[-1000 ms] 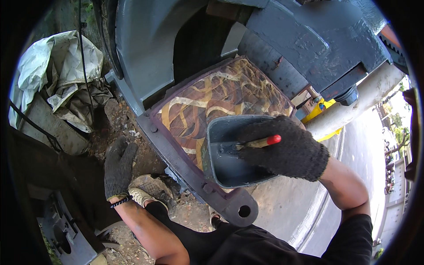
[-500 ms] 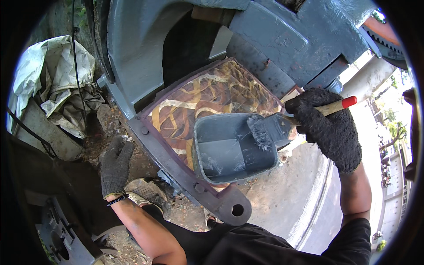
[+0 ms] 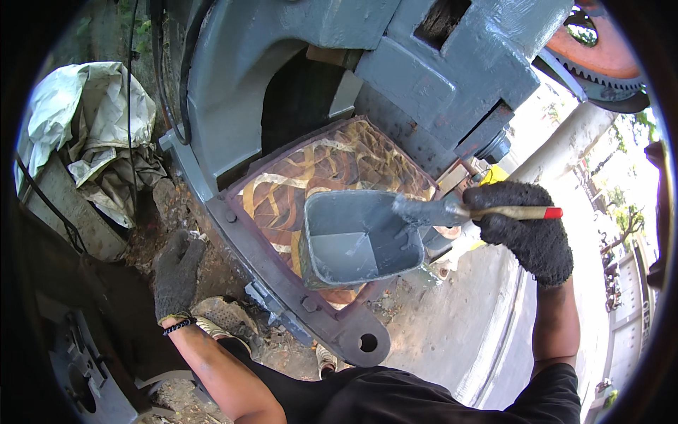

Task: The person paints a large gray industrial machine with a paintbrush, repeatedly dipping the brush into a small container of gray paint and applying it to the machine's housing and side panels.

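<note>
Left hand (image 3: 178, 279) hangs low, gloved fingers loose, gripping nothing. And the right hand (image 3: 526, 237) is up and out of the tub (image 3: 339, 213)! Its grip is closed round the brush (image 3: 446, 211), bristles now at the tub's right rim; the dip looks done. Tub's on the patterned mat (image 3: 339, 162), grey machine (image 3: 424, 85) beyond.

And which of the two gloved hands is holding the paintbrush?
The right hand: it is closed around the paintbrush, while the left hand appears empty.
</note>
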Tool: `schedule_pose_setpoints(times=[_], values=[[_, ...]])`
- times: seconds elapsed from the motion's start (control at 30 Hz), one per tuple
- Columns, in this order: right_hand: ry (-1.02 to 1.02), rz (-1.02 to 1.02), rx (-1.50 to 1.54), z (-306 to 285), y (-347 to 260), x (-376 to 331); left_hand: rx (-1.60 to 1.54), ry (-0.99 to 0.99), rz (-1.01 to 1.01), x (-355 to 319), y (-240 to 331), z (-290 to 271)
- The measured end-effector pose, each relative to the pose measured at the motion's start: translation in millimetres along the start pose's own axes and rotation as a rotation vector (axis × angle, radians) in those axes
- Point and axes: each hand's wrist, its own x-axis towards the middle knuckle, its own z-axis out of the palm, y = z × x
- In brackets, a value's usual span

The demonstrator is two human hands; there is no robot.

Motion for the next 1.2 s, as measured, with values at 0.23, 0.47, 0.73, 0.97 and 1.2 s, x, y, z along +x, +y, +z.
schedule_pose_setpoints(times=[0.23,0.47,0.73,0.97,1.2], values=[[-0.430,-0.362,-0.184,-9.4,7.1,9.9,-0.006,0.013,-0.026,-4.3,-12.8,-6.7],[-0.164,-0.231,-0.090,-23.4,-1.5,-20.4,0.126,-0.011,-0.022,-1.0,-6.0,3.8],[0.309,-0.092,0.159,-0.8,-31.0,-20.2,0.133,-0.117,-0.089,-0.6,7.5,4.5],[0.682,-0.531,-0.076,-40.7,-113.8,30.1,0.113,-0.024,-0.081,2.1,-9.5,-7.8],[0.991,-0.883,-0.755,-89.3,-166.5,115.3,0.008,-0.037,-0.070,3.6,-3.9,-13.5]])
